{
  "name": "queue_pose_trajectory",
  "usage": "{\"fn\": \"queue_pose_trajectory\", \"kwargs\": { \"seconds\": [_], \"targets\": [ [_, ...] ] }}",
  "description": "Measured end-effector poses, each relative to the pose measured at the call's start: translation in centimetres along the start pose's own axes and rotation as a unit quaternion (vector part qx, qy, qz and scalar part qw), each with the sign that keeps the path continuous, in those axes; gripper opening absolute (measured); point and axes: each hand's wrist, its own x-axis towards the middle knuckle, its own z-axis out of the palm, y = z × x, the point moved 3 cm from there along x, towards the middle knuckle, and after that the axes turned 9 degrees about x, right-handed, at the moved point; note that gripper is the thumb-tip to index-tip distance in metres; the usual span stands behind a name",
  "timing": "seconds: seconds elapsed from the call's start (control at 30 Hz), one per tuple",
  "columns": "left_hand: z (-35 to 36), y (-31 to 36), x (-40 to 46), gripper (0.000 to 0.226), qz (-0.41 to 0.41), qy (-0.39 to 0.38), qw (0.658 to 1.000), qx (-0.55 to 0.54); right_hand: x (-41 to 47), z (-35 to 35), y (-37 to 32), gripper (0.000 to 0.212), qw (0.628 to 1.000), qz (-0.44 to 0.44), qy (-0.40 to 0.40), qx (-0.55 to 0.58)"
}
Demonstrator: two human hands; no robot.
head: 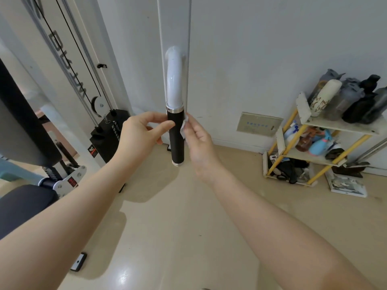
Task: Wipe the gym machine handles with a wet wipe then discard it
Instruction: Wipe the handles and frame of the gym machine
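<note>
A black handle grip [177, 141] with silver end rings hangs from a white curved bar [174, 80] in the middle of the head view. My left hand [142, 132] reaches in from the left, its thumb and fingertips touching the grip's upper part. My right hand [195, 137] is on the grip's right side and pinches a small white wet wipe [183, 127] against it.
A white cable machine with a black weight stack [106, 139] stands at the left, a black padded seat [23, 208] lower left. A yellow-framed shelf [318, 147] with bottles and clutter stands at the right wall. Beige floor lies below.
</note>
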Motion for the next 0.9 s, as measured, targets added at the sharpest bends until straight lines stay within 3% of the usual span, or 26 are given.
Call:
{"fn": "queue_pose_trajectory", "kwargs": {
  "seconds": [0.1,0.17,0.3,0.37,0.47,0.57,0.67,0.77,0.9],
  "targets": [
    [0.0,-0.4,0.4,0.016,0.001,-0.028,1.000,-0.012,-1.6,-1.1,4.1,0.033,0.992,0.062,0.028,-0.109],
    [0.0,-0.3,0.5,0.014,0.007,-0.044,0.999,-0.019,-1.5,-1.2,4.1,0.032,0.988,0.077,0.058,-0.123],
    [0.0,-0.2,0.6,0.005,0.015,-0.046,0.998,-0.047,-0.2,1.8,-2.5,0.029,0.991,-0.091,0.091,-0.037],
    [0.1,-0.2,0.4,0.013,0.014,-0.049,0.997,-0.065,-0.9,3.0,-3.4,0.035,0.973,-0.168,0.135,-0.081],
    [0.3,-0.3,-0.1,0.021,0.025,-0.067,0.995,-0.067,-3.0,3.0,-0.6,0.035,0.946,-0.194,0.211,-0.153],
    [0.0,0.1,-0.3,0.031,0.042,-0.083,0.995,-0.044,-3.6,0.3,3.6,0.022,0.940,-0.076,0.199,-0.268],
    [-0.6,0.7,-0.2,0.031,0.047,0.004,0.999,-0.018,-3.1,-3.2,4.3,0.019,0.942,0.060,0.178,-0.277],
    [-0.9,3.0,-0.9,0.023,0.148,0.122,0.981,0.020,-1.4,-5.2,1.1,0.021,0.956,0.065,0.216,-0.186],
    [0.2,6.8,-1.1,0.022,0.394,0.223,0.875,0.171,1.8,-7.3,-1.8,0.025,0.970,0.032,0.190,-0.146]
  ]
}}
